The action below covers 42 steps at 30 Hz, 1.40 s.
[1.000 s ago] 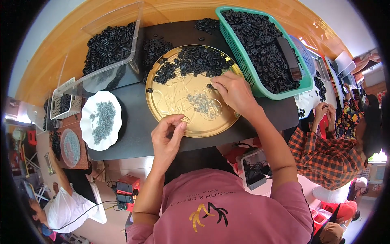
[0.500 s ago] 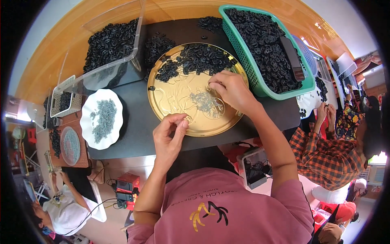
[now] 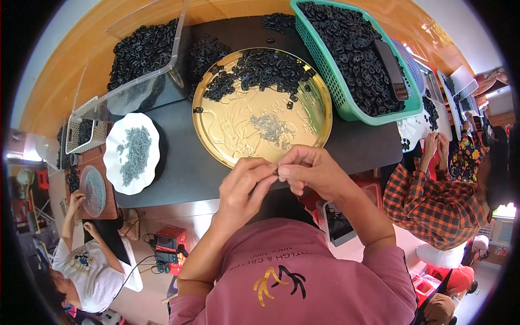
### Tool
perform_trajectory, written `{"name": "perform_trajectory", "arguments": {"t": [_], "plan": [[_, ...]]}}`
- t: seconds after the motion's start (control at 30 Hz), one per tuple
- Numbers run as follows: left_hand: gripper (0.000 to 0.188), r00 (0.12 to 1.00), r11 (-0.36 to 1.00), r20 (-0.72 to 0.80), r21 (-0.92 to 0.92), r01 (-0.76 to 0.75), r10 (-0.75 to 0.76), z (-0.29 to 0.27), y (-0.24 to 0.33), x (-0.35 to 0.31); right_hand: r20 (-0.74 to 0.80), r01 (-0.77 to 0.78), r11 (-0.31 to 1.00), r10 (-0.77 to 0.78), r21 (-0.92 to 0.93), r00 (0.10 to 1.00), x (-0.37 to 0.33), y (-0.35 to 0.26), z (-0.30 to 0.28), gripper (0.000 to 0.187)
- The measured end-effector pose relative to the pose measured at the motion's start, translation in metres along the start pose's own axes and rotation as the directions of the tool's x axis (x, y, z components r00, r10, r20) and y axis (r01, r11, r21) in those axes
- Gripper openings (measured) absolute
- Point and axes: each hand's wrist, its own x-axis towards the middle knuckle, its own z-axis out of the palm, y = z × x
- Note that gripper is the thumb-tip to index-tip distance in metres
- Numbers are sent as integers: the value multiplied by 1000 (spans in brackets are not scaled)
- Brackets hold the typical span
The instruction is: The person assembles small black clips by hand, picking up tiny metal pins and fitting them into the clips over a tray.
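Observation:
My left hand point(image 3: 244, 187) and my right hand point(image 3: 314, 170) meet over the near edge of a round gold tray point(image 3: 211, 138), fingertips pinched together. Between them shows a tiny bit of a small dark piece point(image 3: 277, 173); the fingers cover the rest, so its kind cannot be made out. On the tray, small black oval pieces with holes point(image 3: 271, 67) lie heaped along the far side. A loose pile of small silvery screw-like pins point(image 3: 273, 129) sits nearer, just beyond my fingertips.
A white scalloped plate point(image 3: 112, 157) of similar pins is at left. Behind it stands a clear bin point(image 3: 176, 70) of black pieces. At right is a green basket point(image 3: 338, 100) of more, with a dark phone-like slab point(image 3: 390, 70) on top. Other people sit on both sides.
My right hand has left the tray's middle and come toward me to meet my left hand, which moved slightly right. The person at left has reached to a round dish.

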Motion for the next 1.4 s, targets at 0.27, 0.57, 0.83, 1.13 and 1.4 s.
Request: {"name": "perform_trajectory", "arguments": {"t": [0.27,0.57,0.83,1.13,1.4], "plan": [[19,986,985,114,-104,136,-124,-5,3,-16,3,78,960,-80,-270,997,-15,13,3,13],[11,814,641,222,-519,565,-536,1,11,-32,94,348,712,-371,-610,924,-14,26,1,10],[13,804,538,248,-633,557,-541,-3,2,-42,189,467,550,-486,-693,853,-6,14,-13,8],[14,792,542,189,-636,548,-580,-13,-6,-34,244,286,-14,-565,-958,789,13,-12,-38,8],[14,794,580,182,-592,560,-581,-13,-6,-33,260,209,-156,-528,-965,808,24,-9,-36,9]]}}
